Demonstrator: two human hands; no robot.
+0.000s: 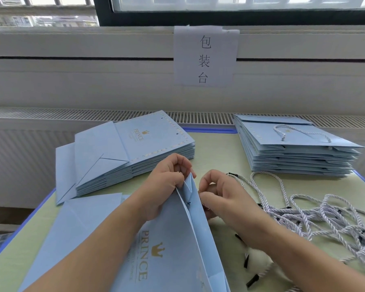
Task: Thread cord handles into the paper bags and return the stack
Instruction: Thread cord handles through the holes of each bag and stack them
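Here the left hand (167, 182) pinched the top edge of the light-blue paper bag (173, 239), holding its mouth up and slightly parted, while the right hand (217, 194) sat just to the right of that edge with its fingers curled at the bag's outer face. It seemed to be pinching a cord end there, though the cord itself was hidden behind the fingers, so I could not tell for certain. The bag's long axis ran from the person toward the window, mouth farthest away, and a small dark tip (188, 203) showed at the punched hole inside the rim (likely the cord's toggle coming through). The right hand was nearer the loose cord handles (316, 213) heaped on the green surface (219, 148). Unthreaded bags (135, 148) lay stacked far left, finished ones (293, 148) far right. The bag's lower part was cut off.
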